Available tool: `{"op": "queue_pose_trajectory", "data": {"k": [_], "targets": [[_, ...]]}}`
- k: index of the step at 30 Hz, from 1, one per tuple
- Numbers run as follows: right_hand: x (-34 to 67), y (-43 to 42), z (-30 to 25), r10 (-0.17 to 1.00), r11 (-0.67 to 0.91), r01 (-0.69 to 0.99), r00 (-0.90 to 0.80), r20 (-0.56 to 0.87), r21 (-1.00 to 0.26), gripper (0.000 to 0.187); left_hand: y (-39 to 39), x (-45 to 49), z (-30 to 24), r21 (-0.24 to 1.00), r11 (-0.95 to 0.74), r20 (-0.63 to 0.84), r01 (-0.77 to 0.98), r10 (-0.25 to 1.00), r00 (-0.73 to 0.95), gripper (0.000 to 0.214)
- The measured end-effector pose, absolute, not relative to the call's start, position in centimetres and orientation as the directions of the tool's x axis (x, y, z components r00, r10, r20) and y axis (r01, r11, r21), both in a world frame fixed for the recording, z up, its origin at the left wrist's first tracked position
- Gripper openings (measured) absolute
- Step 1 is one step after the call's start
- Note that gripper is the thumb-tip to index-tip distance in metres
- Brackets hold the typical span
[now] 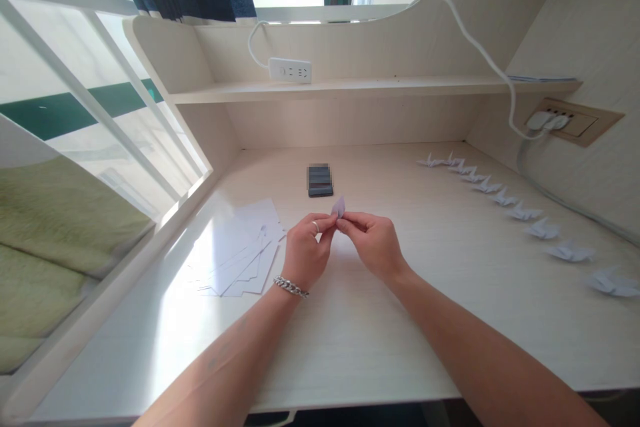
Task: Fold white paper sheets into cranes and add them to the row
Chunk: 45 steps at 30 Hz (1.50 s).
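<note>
My left hand (303,250) and my right hand (373,243) meet above the middle of the pale wooden desk (350,333). Both pinch a small folded piece of white paper (339,205), whose pointed tip sticks up between the fingertips. The left hand wears a ring, and a chain bracelet sits on that wrist. A fanned stack of white paper sheets (240,250) lies on the desk just left of my left hand. A dark phone (320,181) lies flat beyond my hands.
Several folded white paper cranes (523,212) run in a row along the desk's right side. A white power strip (290,70) sits on the shelf above, and its cable leads to a wall socket (547,121) at the right. A bed rail and green bedding are at the left.
</note>
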State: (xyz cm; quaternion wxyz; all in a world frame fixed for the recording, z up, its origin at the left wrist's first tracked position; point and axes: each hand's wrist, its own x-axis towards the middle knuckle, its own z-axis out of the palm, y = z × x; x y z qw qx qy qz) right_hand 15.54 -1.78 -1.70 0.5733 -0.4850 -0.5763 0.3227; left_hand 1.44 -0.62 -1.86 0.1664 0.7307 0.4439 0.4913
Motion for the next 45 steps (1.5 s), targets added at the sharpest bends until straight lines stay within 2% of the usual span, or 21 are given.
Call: {"op": "queue_pose_trajectory", "data": {"k": [5,8,12,15,18,22,27,32,39,45], "targets": [[15.9,-0.9,-1.9,0.978,0.197,-0.194,0.110,0.179,-0.961,0.031,-1.0,1.7,-1.9,0.726,-0.528,0.507,0.441,0.844,0.176,0.027],[16.1,-0.6,-1.8,0.987,0.126,-0.265,0.129,0.094,-0.956,0.033,-1.1,2.0,-1.9,0.741,-0.522,0.472,0.421,0.852,0.226,0.032],[16.2,-0.1,-2.1,0.986,0.112,-0.228,0.150,0.079,-0.967,0.030,-1.3,2.1,-1.6,0.791,-0.504,0.442,0.346,0.862,0.247,0.028],[16.3,0.2,-2.4,0.984,0.142,-0.215,0.139,0.114,-0.966,0.032,-1.2,1.9,-1.3,0.848,-0.417,0.408,0.327,0.908,0.100,0.023],[16.3,0.1,-2.4,0.987,0.145,-0.206,0.099,0.127,-0.968,0.033,-1.0,1.6,-1.1,0.884,-0.340,0.360,0.321,0.933,-0.003,0.031],[16.2,-0.3,-2.2,0.989,0.146,-0.184,0.054,0.139,-0.972,0.032,-0.9,1.5,-1.2,0.855,-0.397,0.409,0.334,0.912,0.038,0.024],[16.0,-0.5,-2.2,0.985,0.161,-0.154,0.083,0.150,-0.975,0.033,-1.0,1.7,-1.3,0.787,-0.487,0.505,0.379,0.861,0.059,0.015],[15.8,-0.5,-2.2,0.984,0.166,-0.121,0.085,0.157,-0.979,0.033,-1.0,1.7,-1.4,0.773,-0.513,0.548,0.373,0.837,0.015,0.014],[15.9,-0.6,-2.3,0.979,0.191,-0.065,0.083,0.185,-0.979,0.028,-1.1,1.8,-1.4,0.870,-0.388,0.409,0.306,0.912,-0.008,0.017],[16.0,-0.6,-2.7,0.960,0.267,0.075,0.071,0.272,-0.961,0.025,-0.5,1.6,-1.5,0.896,-0.305,0.320,0.322,0.947,0.007,0.021]]}}
